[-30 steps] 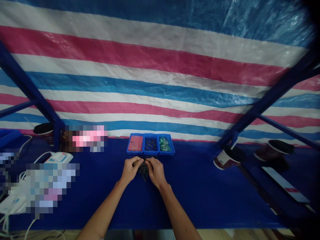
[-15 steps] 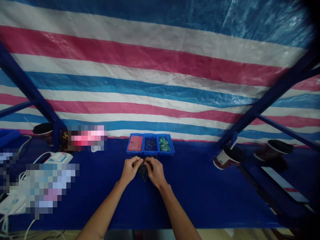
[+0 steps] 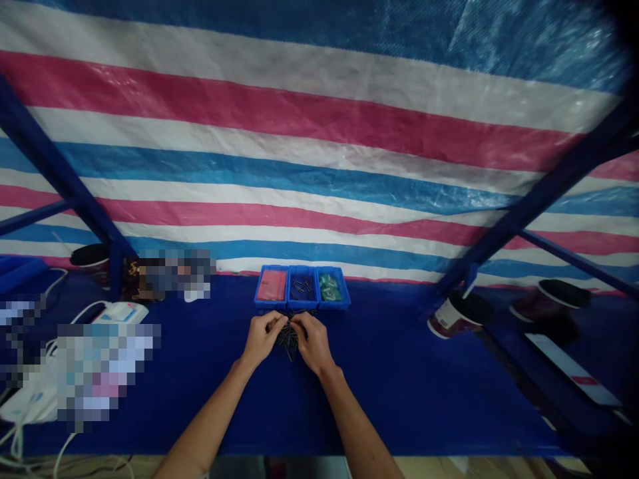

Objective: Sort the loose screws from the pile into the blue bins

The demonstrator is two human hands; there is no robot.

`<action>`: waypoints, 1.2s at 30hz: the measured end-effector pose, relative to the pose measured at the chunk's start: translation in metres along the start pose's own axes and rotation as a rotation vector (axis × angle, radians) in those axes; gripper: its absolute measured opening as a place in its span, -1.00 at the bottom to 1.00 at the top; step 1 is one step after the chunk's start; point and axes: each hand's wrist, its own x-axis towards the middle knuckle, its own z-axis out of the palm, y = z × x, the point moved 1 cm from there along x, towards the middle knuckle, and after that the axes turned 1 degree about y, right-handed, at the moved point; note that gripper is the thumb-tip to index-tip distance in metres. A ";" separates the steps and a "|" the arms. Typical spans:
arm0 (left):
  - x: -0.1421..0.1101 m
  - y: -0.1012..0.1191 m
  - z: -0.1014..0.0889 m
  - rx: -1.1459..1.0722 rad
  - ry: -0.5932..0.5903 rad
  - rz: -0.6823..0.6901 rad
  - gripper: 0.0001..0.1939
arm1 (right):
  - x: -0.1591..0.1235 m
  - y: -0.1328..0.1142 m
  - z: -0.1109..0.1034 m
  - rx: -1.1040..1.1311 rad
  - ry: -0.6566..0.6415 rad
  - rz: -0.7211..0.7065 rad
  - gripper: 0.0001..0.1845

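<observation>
A loose pile of dark screws (image 3: 288, 339) lies on the blue table cover (image 3: 399, 392), with my left hand (image 3: 260, 336) and my right hand (image 3: 313, 343) curled over it from both sides. The fingertips of both hands touch the pile and nearly meet. They hide part of it, so I cannot tell whether either hand holds a screw. Just beyond the hands stands a blue three-part bin (image 3: 301, 287). Its left compartment holds pink pieces (image 3: 272, 285), the middle dark screws (image 3: 301, 289), and the right green pieces (image 3: 329, 287).
A white power strip (image 3: 120, 313) with cables and pixelated objects lies at the left. A dark-lidded tub (image 3: 456, 316) stands at the right. Blue steel frame bars (image 3: 549, 193) cross in front of a striped tarpaulin (image 3: 319, 166).
My hands remain at the pile, with only small shifts of the fingers. The view has moved very slightly.
</observation>
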 end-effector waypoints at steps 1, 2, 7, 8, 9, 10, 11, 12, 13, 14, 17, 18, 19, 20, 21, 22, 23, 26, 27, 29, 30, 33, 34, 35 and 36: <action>0.000 0.000 0.000 0.002 -0.003 0.000 -0.62 | 0.000 0.000 0.000 -0.003 -0.003 -0.004 -0.81; 0.000 0.000 0.000 0.003 -0.004 0.001 -0.62 | 0.000 0.000 0.000 -0.006 -0.006 -0.006 -0.78; 0.000 0.001 -0.001 -0.009 0.010 -0.006 -0.62 | -0.001 0.001 -0.001 0.000 -0.001 0.004 -0.84; 0.000 0.002 -0.001 -0.012 0.012 -0.010 -0.63 | -0.002 0.002 -0.001 0.005 0.006 0.009 -0.84; 0.000 0.002 -0.001 -0.014 0.013 -0.013 -0.63 | -0.002 0.002 -0.001 0.008 0.011 0.011 -0.84; 0.000 0.002 -0.001 -0.015 0.014 -0.014 -0.63 | -0.002 0.002 0.000 0.008 0.013 0.009 -0.84; 0.000 0.002 -0.001 -0.015 0.015 -0.014 -0.62 | -0.001 0.001 0.000 0.005 0.013 0.003 -0.85; 0.000 0.002 -0.001 -0.014 0.014 -0.012 -0.62 | -0.001 0.001 0.000 0.001 0.013 -0.005 -0.83; 0.001 0.002 -0.001 -0.012 0.012 -0.010 -0.62 | 0.000 0.001 0.000 -0.002 0.012 -0.013 -0.81; 0.001 0.003 -0.001 -0.010 0.008 -0.007 -0.62 | 0.000 0.000 -0.001 -0.003 0.012 -0.019 -0.79; 0.001 0.003 -0.001 -0.008 -0.005 -0.003 -0.63 | 0.000 0.001 -0.001 0.005 0.002 -0.021 -0.74; 0.001 0.003 -0.001 -0.007 -0.006 -0.003 -0.63 | 0.000 0.001 -0.001 0.006 -0.003 -0.014 -0.75; 0.001 0.003 -0.001 -0.007 -0.005 -0.004 -0.63 | -0.001 0.002 0.000 0.007 -0.003 -0.008 -0.78; 0.001 0.003 -0.001 -0.007 -0.003 -0.006 -0.64 | -0.001 0.002 0.000 0.008 0.001 -0.003 -0.81; 0.001 0.003 -0.001 -0.008 0.000 -0.007 -0.64 | -0.001 0.003 0.000 0.010 0.005 0.001 -0.82; 0.001 0.003 -0.001 -0.007 0.001 -0.007 -0.64 | -0.001 0.003 0.000 0.010 0.009 0.003 -0.82; 0.001 0.003 -0.001 -0.006 0.002 -0.005 -0.64 | -0.001 0.003 0.000 0.010 0.010 0.002 -0.83; 0.000 0.003 0.000 -0.002 -0.003 0.004 -0.64 | 0.000 0.002 -0.001 0.000 -0.010 -0.004 -0.78; 0.000 0.003 0.000 -0.002 -0.004 0.005 -0.64 | 0.000 0.002 -0.002 -0.003 -0.016 -0.005 -0.76; 0.000 0.003 0.000 -0.004 0.001 0.003 -0.63 | 0.000 0.002 -0.002 -0.004 -0.020 -0.002 -0.75; 0.000 0.003 0.000 -0.005 0.008 0.001 -0.63 | -0.001 0.002 -0.002 -0.004 -0.014 0.002 -0.78; 0.000 0.003 -0.001 -0.012 0.023 -0.008 -0.62 | -0.002 0.004 -0.001 0.003 0.021 0.020 -0.83; 0.000 0.003 -0.001 -0.013 0.023 -0.008 -0.62 | -0.002 0.004 0.000 0.005 0.026 0.020 -0.84; 0.000 0.003 -0.001 -0.013 0.021 -0.007 -0.62 | -0.002 0.004 0.000 0.008 0.027 0.016 -0.86; 0.000 0.003 -0.001 -0.012 0.017 -0.005 -0.62 | -0.001 0.003 -0.001 0.009 0.024 0.010 -0.85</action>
